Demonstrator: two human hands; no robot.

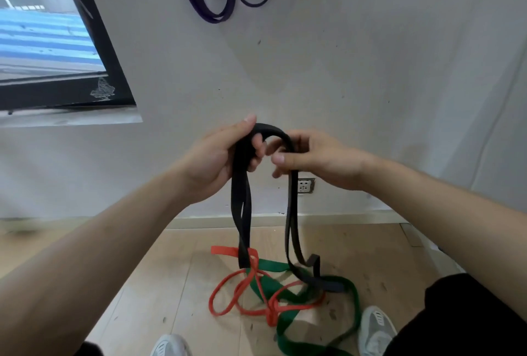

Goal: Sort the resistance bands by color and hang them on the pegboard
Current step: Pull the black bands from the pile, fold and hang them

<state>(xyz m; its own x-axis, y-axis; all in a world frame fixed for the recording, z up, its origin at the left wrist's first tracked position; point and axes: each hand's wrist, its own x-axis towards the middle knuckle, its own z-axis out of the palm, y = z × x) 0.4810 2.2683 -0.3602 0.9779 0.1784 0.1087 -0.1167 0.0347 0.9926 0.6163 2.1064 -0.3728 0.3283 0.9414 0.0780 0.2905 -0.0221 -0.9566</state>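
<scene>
We see a pale wooden plank floor (159, 284) with a tangle of bands on it: thin red bands (225, 251) looped and knotted across a wide green band (268, 266). The low end of a black band (330, 285) rests on the green one. Two grey shoes (376, 327) stand beside the pile, one on each side.

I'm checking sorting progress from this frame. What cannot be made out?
Head view: purple bands run off the top edge; their pegs are unseen.
Head view: green band cut by the bottom edge.
Head view: black band, strand count hidden under left hand and right hand.
</scene>
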